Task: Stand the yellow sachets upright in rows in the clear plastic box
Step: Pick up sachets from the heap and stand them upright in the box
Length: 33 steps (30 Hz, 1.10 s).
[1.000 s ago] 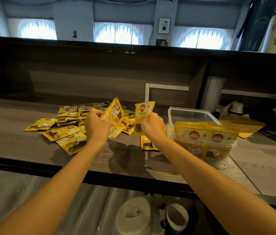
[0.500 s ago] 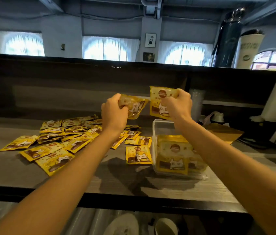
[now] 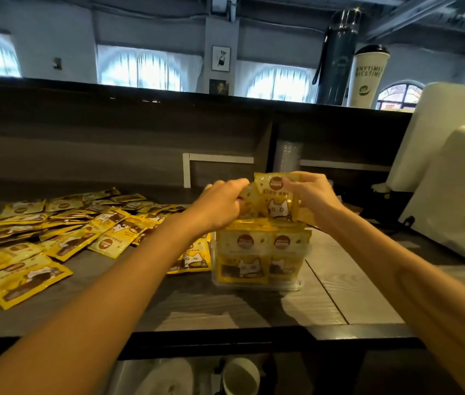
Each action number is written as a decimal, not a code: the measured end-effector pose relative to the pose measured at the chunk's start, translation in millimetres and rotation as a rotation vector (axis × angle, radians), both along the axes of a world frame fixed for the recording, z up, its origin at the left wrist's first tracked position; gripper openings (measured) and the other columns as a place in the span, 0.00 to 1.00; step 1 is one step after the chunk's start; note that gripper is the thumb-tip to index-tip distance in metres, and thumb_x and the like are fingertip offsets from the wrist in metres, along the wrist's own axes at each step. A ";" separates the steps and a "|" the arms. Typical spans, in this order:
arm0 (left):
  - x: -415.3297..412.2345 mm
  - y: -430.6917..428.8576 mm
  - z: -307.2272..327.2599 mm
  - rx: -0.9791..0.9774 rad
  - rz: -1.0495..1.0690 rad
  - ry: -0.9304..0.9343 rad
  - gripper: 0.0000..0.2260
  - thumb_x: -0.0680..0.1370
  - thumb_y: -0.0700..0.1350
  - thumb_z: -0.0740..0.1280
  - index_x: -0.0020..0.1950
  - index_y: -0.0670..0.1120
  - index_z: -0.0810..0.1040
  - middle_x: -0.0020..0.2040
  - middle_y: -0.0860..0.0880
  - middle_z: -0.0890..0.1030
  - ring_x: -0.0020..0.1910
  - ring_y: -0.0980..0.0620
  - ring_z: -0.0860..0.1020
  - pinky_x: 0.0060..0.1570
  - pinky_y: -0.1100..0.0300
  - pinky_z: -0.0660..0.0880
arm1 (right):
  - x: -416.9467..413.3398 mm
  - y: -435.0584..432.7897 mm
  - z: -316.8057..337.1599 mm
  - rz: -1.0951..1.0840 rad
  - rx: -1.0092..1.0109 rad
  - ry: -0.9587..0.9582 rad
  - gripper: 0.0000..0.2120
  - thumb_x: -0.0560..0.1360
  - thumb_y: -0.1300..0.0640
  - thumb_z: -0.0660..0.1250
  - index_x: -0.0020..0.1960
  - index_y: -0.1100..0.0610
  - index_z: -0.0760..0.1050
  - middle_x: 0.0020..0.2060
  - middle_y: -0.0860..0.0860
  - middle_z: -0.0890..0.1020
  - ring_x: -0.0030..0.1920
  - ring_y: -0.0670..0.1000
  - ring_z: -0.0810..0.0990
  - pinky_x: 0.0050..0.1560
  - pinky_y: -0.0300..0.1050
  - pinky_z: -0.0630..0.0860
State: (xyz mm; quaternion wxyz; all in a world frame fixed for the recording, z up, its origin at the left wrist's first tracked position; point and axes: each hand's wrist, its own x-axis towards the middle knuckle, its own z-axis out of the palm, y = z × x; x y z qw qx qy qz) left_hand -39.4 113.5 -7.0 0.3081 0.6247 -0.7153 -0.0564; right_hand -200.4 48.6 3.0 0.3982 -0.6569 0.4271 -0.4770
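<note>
**Both hands over the box, one sachet each**

- Right hand (image 3: 312, 195): fingers and thumb pinch the top right corner of a yellow cat-print sachet (image 3: 276, 198). It is a flat glossy pouch with a brown round logo at the top and a white cat face below. It hangs upright with the print facing near, and its lower edge is at the tops of the packed ones.
- Left hand (image 3: 220, 208): fingers curled, gripping a second yellow sachet (image 3: 246, 199). It is tilted and partly tucked behind the first. The print is blurred and I can't read it.
- Clear plastic box (image 3: 213, 253): rectangular with see-through walls, on the grey wood-grain counter (image 3: 254, 312), right of centre and directly under both hands.
- Packed sachets (image 3: 244, 252): standing upright in the box, two side by side in the near row, logos up and cat faces showing through the near wall. Their top edges stick up above the rim. More tops show behind them, but I can't tell the row count.
- Loose sachets (image 3: 66, 232): same yellow pouches, lying flat and overlapping in a spread across the left of the counter.
- Single flat sachet (image 3: 193, 259): lies just left of the box, partly under the left forearm.
- White machine (image 3: 453, 195): far right on the counter, apart from the box.
- Upper ledge, far right: dark flask (image 3: 337, 58) next to a tall white lidded cup (image 3: 368, 78).
</note>
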 end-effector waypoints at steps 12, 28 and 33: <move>8.0 -3.8 4.1 0.317 -0.107 -0.027 0.16 0.81 0.50 0.56 0.44 0.43 0.78 0.40 0.46 0.76 0.40 0.51 0.73 0.39 0.60 0.69 | -14.7 -1.6 -13.1 0.271 -0.011 0.367 0.13 0.77 0.67 0.58 0.50 0.54 0.77 0.45 0.46 0.76 0.47 0.45 0.75 0.42 0.35 0.73; 9.1 -3.0 -4.3 0.468 -0.071 0.123 0.18 0.80 0.54 0.54 0.41 0.49 0.79 0.46 0.52 0.79 0.55 0.51 0.76 0.62 0.52 0.67 | -14.8 2.5 -15.2 0.283 -0.068 0.489 0.16 0.78 0.65 0.55 0.37 0.54 0.76 0.39 0.49 0.77 0.43 0.45 0.76 0.45 0.36 0.72; 4.0 -1.3 -2.8 0.461 -0.061 0.145 0.17 0.80 0.53 0.56 0.48 0.46 0.81 0.47 0.51 0.80 0.57 0.49 0.75 0.60 0.53 0.68 | -13.2 7.3 -14.3 0.280 -0.073 0.481 0.15 0.78 0.64 0.57 0.37 0.54 0.77 0.39 0.49 0.78 0.44 0.47 0.77 0.46 0.37 0.74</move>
